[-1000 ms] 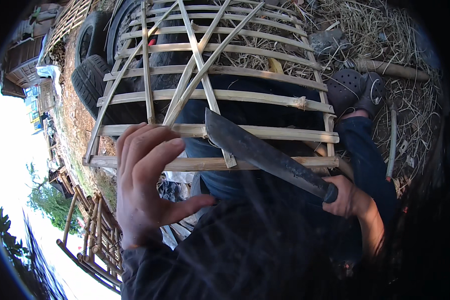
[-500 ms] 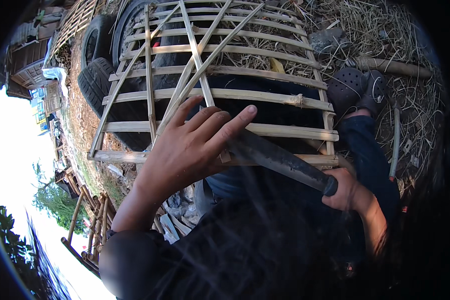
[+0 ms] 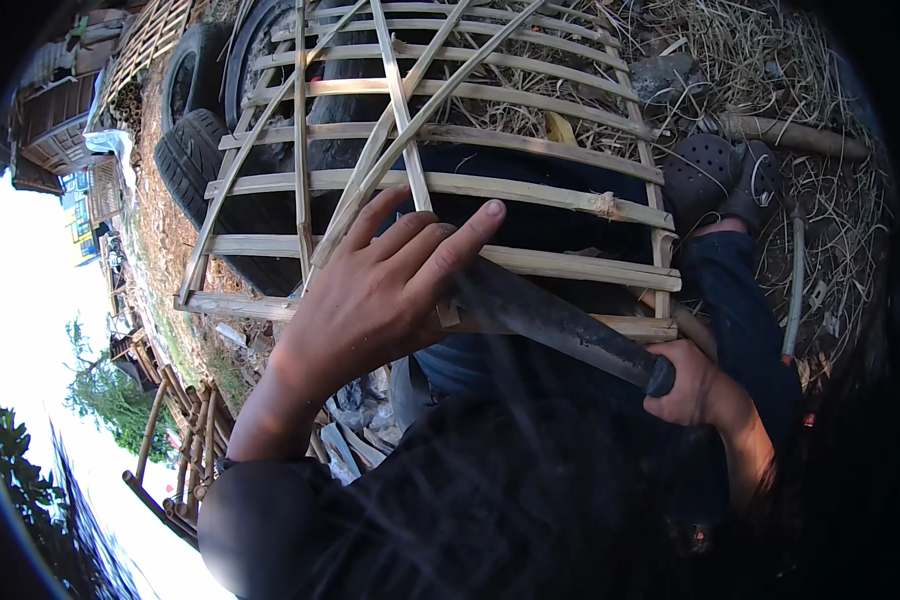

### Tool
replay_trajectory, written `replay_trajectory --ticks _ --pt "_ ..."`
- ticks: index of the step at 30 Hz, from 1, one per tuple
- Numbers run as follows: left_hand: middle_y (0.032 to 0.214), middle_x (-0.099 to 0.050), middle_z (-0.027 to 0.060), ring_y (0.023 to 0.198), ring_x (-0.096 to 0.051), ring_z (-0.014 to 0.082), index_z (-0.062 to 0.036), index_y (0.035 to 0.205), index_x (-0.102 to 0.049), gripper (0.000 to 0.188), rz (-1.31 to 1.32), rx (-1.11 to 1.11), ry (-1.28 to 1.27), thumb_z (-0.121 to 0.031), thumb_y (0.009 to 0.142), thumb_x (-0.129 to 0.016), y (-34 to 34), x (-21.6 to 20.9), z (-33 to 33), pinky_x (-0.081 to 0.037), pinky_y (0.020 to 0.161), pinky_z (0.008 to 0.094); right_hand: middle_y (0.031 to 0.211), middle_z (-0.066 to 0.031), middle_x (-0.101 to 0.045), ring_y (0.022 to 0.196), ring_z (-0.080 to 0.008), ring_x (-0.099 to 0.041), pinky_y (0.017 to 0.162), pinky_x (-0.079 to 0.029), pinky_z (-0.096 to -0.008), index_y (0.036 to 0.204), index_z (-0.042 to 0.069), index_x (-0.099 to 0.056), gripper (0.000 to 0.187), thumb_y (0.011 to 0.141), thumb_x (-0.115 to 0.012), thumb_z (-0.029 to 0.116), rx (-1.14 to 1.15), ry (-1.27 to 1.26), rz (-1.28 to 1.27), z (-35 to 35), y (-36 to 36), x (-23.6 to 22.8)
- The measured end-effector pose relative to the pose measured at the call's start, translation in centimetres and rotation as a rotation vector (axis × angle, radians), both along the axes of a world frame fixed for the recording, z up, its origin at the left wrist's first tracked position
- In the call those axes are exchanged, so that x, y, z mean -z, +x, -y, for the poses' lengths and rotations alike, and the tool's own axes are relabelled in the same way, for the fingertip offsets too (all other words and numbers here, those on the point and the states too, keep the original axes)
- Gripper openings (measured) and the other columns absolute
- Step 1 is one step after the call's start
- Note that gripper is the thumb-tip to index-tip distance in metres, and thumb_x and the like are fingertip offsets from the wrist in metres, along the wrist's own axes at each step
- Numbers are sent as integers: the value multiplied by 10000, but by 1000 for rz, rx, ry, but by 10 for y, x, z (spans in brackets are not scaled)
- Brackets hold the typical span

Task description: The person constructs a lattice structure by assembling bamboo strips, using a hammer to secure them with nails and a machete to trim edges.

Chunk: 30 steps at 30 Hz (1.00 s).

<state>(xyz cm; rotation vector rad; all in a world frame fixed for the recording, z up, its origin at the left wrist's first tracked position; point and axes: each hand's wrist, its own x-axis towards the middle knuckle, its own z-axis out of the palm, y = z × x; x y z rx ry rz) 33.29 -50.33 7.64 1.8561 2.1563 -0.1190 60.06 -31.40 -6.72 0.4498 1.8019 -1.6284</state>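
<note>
Dry straw and bare earth [image 3: 770,60] made up the ground outdoors, with black tyres [image 3: 195,150] standing at the upper left and a building and trees bent along the left rim of the view. Across the person's lap lay a bamboo lattice frame [image 3: 530,190], its pale slats running crosswise and lashed to thinner diagonal strips. Its near edge sat just above the knees in dark trousers, and its far edge reached the tyres. Its right edge ended near a dark perforated clog [image 3: 705,170] on the person's foot.

The left hand [image 3: 370,300] rested open on the lower slats, fingers [image 3: 450,240] spread and stretched toward the frame's middle, gripping nothing. The right hand [image 3: 685,385] was closed around the handle of a long dark machete [image 3: 550,315]. Its blade ran up and to the left, passing under the left hand's fingers and lying against the nearest slats. Whether the blade tip touched the bamboo could not be told, since the left hand covered it.

Loose bamboo poles [image 3: 790,135] lay in the straw to the right, well apart from the frame. At the lower left stood a rough wooden rack [image 3: 170,440], near the left forearm. Gaps between the slats were wide and showed dark cloth and tyre beneath.
</note>
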Motion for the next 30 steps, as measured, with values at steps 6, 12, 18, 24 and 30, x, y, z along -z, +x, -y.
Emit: replay_trajectory --ticks 6,12,18,24,30 --pt "1010 -617 13 1097 -593 206 -168 1498 -301 957 -91 23 -18 -251 669 -773 -2 -13 -4 -149 1202 518 991 -230 -648 991 -336 -626 896 -481 -361 1079 -45 -641 469 649 -708 131 66 66 14 0 14 -7" --pt "1166 -649 82 1142 -603 255 -89 1462 -337 1027 -40 3 -30 -320 603 -849 -6 -5 3 -177 1185 542 944 -214 -659 923 -317 -642 835 -492 -349 1054 -43 -644 443 647 -707 121 68 17 -11 0 9 -6" --pt "1147 -656 91 1120 -616 252 -95 1461 -340 1043 -44 12 -22 -327 583 -851 -7 -5 8 -216 1175 538 917 -210 -663 895 -315 -648 816 -494 -351 1043 -42 -646 428 647 -707 108 61 -18 -29 4 4 -1" --pt "1178 -644 79 1155 -597 250 -99 1457 -345 1031 2 -5 -26 -321 585 -848 -6 -8 1 -139 1180 584 975 -224 -655 998 -332 -621 887 -479 -363 1081 -32 -643 463 653 -724 125 92 59 46 3 15 -9" --pt "1175 -643 76 1173 -588 239 -98 1463 -324 995 -182 16 -9 -269 621 -825 1 1 19 -101 1172 613 983 -238 -657 1017 -334 -618 901 -476 -364 1080 -28 -649 458 657 -727 129 123 146 -47 14 14 -2"
